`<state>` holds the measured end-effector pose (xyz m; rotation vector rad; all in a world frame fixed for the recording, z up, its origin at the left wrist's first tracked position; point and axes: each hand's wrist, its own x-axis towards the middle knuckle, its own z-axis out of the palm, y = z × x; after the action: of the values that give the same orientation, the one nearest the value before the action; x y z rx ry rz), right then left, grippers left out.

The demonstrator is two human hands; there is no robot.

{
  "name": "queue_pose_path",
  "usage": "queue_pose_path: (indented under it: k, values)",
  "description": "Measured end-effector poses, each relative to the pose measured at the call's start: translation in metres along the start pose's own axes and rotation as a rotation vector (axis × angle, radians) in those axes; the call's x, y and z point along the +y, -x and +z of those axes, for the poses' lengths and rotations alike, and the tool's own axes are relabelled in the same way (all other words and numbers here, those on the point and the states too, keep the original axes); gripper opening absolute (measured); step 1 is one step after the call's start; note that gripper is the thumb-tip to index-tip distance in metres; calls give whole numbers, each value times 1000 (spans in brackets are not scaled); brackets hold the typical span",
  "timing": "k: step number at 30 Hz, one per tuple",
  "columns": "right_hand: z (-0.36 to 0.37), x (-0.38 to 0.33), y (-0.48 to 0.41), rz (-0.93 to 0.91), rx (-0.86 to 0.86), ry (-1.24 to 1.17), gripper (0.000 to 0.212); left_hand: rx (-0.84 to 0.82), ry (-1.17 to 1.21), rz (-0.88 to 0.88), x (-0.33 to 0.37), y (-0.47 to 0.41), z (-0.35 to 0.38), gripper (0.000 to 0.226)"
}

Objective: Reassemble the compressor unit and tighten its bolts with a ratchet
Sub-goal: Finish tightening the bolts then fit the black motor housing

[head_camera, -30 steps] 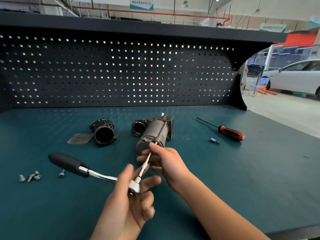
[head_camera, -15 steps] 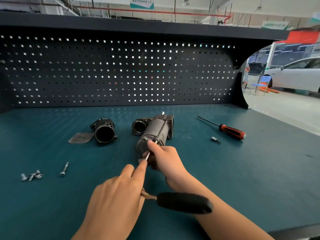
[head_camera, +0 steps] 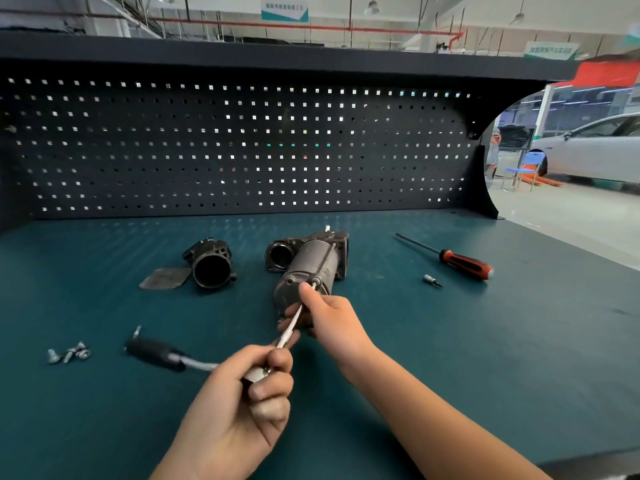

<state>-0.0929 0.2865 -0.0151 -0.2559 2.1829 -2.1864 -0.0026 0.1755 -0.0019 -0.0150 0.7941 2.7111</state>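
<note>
The compressor unit (head_camera: 308,268) lies mid-bench, end cap toward us. Our right hand (head_camera: 329,317) pinches the extension bar (head_camera: 290,328) near the cap, we judge to keep it seated on a bolt. Our left hand (head_camera: 242,393) wraps the ratchet (head_camera: 156,353) at its head to swing it. Loose bolts (head_camera: 69,353) wait at the left.

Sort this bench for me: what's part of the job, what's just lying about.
In the job: ratchet, held by left hand and right hand; compressor unit; detached housing; flat plate; loose bolts.
Lying about, untouched: screwdriver; small bit.
</note>
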Motion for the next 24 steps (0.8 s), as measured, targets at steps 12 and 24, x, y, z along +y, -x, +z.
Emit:
queue_pose_path:
  k: [12,24]
  values:
    - [-20,-3,-7,-82,69,187,47,333,-2130,551,23,5,19,41]
    - [-101,17,-116,36,192,326,83,23,-2688,890,111,-3,-39,73]
